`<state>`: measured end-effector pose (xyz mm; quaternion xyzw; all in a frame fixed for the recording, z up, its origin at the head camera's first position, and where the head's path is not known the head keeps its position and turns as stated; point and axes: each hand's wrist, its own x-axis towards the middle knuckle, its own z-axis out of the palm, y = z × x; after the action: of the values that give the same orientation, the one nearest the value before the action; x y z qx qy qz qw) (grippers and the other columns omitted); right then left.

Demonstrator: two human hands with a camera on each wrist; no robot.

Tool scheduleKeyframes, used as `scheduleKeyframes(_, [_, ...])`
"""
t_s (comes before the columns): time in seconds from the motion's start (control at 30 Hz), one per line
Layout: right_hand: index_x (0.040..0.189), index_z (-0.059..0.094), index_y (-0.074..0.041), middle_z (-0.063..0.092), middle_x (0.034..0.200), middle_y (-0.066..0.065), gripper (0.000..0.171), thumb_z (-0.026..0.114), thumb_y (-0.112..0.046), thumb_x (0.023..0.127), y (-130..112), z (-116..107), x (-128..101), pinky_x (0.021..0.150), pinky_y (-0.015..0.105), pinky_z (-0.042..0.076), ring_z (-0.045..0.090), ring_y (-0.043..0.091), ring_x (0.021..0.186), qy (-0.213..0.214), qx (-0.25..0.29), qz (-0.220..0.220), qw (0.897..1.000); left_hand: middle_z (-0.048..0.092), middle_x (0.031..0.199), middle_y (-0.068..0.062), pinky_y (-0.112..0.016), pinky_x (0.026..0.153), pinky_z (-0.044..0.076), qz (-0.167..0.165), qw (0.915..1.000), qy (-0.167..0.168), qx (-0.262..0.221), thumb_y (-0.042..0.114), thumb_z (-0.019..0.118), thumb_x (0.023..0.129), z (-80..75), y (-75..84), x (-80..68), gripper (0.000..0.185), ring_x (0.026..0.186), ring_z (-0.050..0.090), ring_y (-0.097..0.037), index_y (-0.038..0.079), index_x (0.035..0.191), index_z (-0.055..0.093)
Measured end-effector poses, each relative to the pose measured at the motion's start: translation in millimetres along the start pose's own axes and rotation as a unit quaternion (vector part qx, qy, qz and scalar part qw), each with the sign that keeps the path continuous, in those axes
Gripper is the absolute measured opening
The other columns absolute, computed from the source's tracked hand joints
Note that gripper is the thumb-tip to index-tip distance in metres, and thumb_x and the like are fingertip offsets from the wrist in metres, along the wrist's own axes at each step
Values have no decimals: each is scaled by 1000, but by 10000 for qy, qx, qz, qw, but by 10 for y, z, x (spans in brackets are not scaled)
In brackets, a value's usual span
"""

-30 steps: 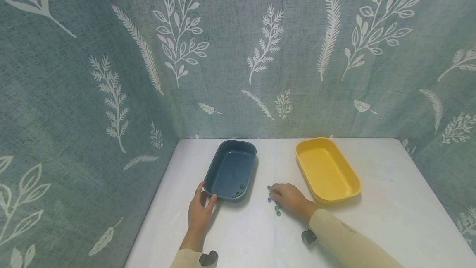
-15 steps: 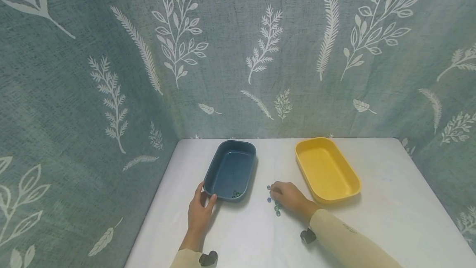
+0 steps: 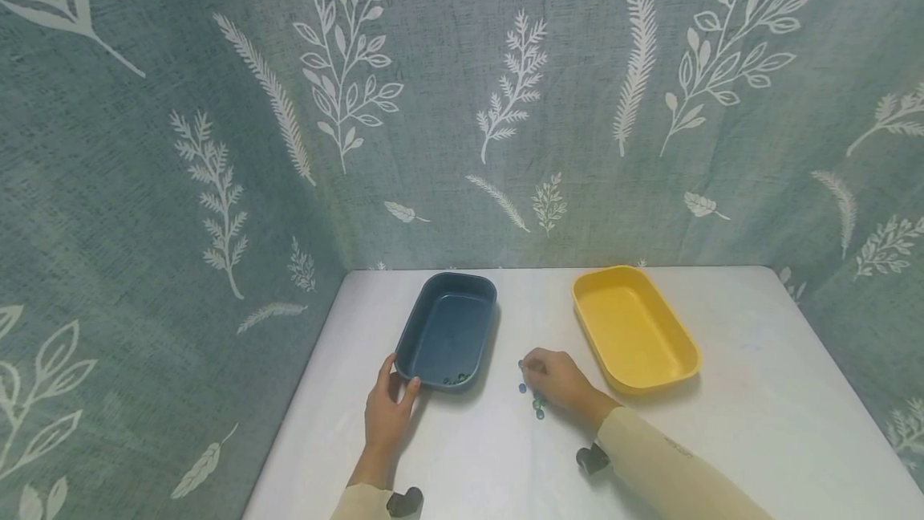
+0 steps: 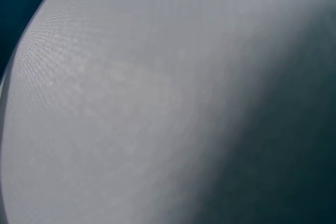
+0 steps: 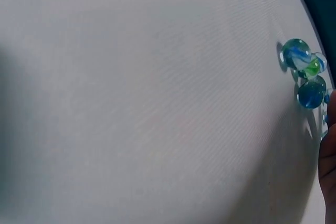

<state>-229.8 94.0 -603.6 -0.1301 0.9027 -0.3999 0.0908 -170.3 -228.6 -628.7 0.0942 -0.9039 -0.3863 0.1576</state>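
Fingers (image 3: 530, 361) of our right hand (image 3: 559, 382) curl over small blue-green glass marbles (image 5: 304, 74) on the white bench (image 3: 758, 424); only the wrist view shows their swirls. Left hand (image 3: 386, 412) touches the dark blue plastic tray (image 3: 447, 331), fingers relaxed.

On the table (image 3: 722, 440), which fills the lower middle of the head view, two trays stand side by side toward the back edge: one tray (image 3: 446, 329) left of centre, the other tray (image 3: 635, 327) right of centre, well apart. A few marbles in the tray (image 3: 455, 379) lie at the near end of the left one. The left hand (image 3: 387, 416) rests at that tray's near left corner, touching its rim. Between the trays, nearer the front, loose marbles (image 3: 530, 396) lie on the table, with the right hand (image 3: 559, 383) just beside them on their right. A patterned cloth (image 3: 462, 103) stands behind and to both sides.
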Motion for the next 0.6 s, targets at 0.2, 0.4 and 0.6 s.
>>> scheduleKeyframes(0.2, [106, 62, -25, 65, 103, -7, 21, 57, -36, 88, -37, 28, 33, 88, 36, 49, 60, 14, 99, 222, 17, 46, 9997, 41, 142, -3, -53, 104, 31, -9, 10000, 29, -24, 49, 59, 83, -15, 16, -2, 68, 129, 38, -31, 33, 141, 27])
scheduleKeyframes(0.4, [107, 63, -21, 65, 104, -4, 22, 60, -28, 86, -119, 37, 63, 83, 35, 50, 59, 10, 86, 439, 159, -70, 9989, 42, 140, -3, -52, 104, 31, 68, 9999, 103, -18, 48, 60, 83, -13, 8, 5, 68, 128, 40, -30, 30, 141, 29])
scheduleKeyframes(0.6, [105, 63, -20, 64, 98, -7, 21, 62, -26, 85, -168, 62, 126, 79, 32, 50, 57, 8, 82, 522, 349, 130, 9979, 44, 139, -3, -52, 103, 32, 75, 9998, 134, 86, 50, 59, 82, 5, -7, 11, 68, 126, 42, -30, 30, 141, 29])
